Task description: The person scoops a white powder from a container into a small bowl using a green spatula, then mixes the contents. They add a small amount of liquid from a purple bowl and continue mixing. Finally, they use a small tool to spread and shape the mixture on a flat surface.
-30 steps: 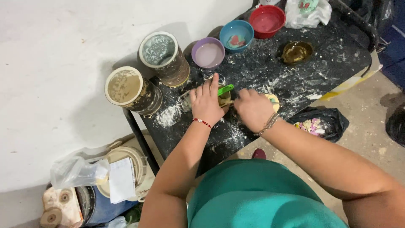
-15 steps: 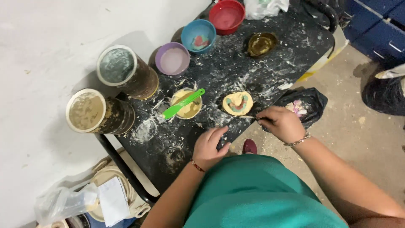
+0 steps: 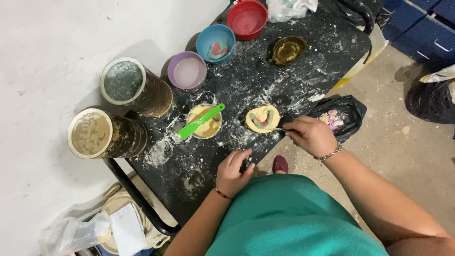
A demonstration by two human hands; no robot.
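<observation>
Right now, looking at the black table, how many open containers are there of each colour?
Red bowl: 1
Blue bowl: 1
Purple bowl: 1
Amber bowl: 1
Cup of yellow paste with green spatula: 1
Tall stained canisters: 2
Total: 7
</observation>
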